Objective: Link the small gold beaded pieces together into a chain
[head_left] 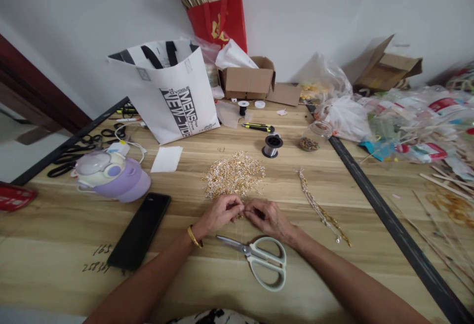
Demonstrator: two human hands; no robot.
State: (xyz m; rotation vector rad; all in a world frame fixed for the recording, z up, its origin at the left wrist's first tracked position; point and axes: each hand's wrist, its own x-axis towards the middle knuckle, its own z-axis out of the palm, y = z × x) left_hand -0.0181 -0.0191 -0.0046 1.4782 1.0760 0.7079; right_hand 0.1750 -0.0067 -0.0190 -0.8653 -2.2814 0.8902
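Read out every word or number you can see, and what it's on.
"VOGUE": white bag
"MENS": white bag
"NEW-TI", ending unclear: white bag
"165": table, handwritten
"2583", rest unclear: table, handwritten
Too small or blurred: white bag's small print, red bag's gold sign, red can, bottle labels, another table mark.

White bag point(174, 99): "VOGUE", "MENS", "NEW-" legible. Table point(207, 289): handwritten "165"; below it, number starting "258".
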